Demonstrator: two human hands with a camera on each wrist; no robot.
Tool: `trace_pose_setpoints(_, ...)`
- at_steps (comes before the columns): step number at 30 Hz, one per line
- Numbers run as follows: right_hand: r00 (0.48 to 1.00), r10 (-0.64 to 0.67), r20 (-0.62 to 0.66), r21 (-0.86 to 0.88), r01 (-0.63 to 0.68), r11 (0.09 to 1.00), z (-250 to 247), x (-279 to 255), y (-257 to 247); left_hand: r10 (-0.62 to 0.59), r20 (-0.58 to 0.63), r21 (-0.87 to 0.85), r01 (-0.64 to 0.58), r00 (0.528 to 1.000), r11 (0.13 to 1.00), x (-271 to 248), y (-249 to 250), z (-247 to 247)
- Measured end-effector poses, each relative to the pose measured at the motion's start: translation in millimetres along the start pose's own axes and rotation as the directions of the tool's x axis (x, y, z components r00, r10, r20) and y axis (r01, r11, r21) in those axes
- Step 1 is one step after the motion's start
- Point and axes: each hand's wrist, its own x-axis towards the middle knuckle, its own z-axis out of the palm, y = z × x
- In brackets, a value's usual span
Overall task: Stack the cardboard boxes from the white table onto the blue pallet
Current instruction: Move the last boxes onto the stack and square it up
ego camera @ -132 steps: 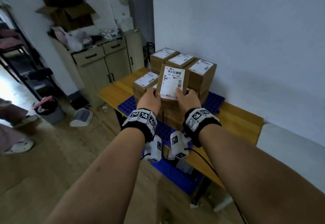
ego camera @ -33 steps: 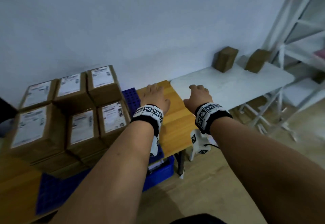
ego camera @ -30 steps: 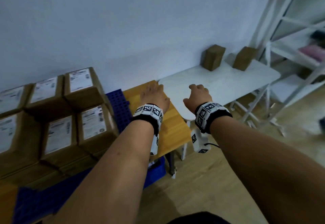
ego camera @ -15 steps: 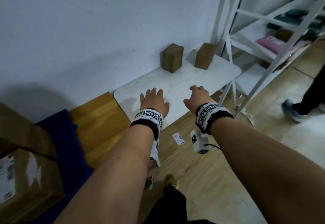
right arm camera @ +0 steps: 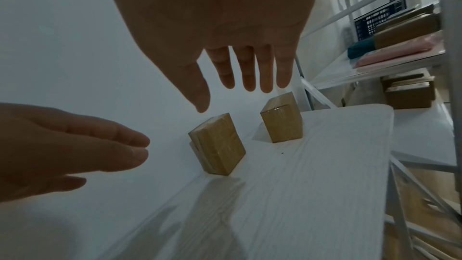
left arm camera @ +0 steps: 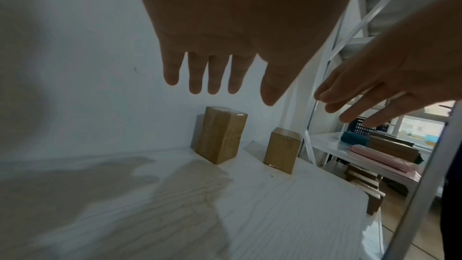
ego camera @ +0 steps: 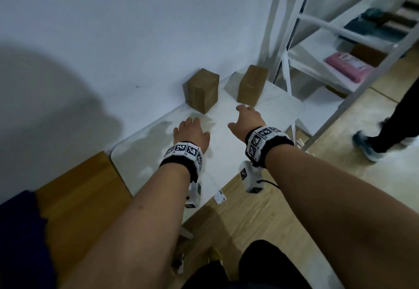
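While both hands [ego camera: 191, 131] hover empty, nearer box [ego camera: 201, 90] beyond fingertips.

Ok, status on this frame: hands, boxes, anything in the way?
Left hand and right hand open, holding nothing, above white table. Two cardboard boxes upright by the wall, untouched. Path to them clear.

Two plain brown cardboard boxes [ego camera: 201, 90] stand on the white wood-grain table [ego camera: 158, 152]; checkered black-and-white wristbands [ego camera: 183, 152].
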Motion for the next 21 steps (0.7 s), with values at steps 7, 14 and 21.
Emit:
trace_pose_setpoints(7, 0.994, -0.065, 0.085, 0.024, 0.064, 0.998, -11, 98, -6, -0.12, 0.016, -0.069, 0.121, 0.993, 0.99, 75, 21, 4)
trace_pose_setpoints(14, 0.96, -0.189, 0.204, 0.03, 0.187, 0.982, -22, 201, -26, -0.308, 0.061, -0.264, 0.313, 0.95, 0.912, 157, 37, 1)
trace_pose_setpoints(21, 0.923, -0.239, 0.302, 0.021, 0.245, 0.969, -10, 269, -41, -0.427, 0.126, -0.45, 0.436, 0.895, 0.78, 209, 45, 4)
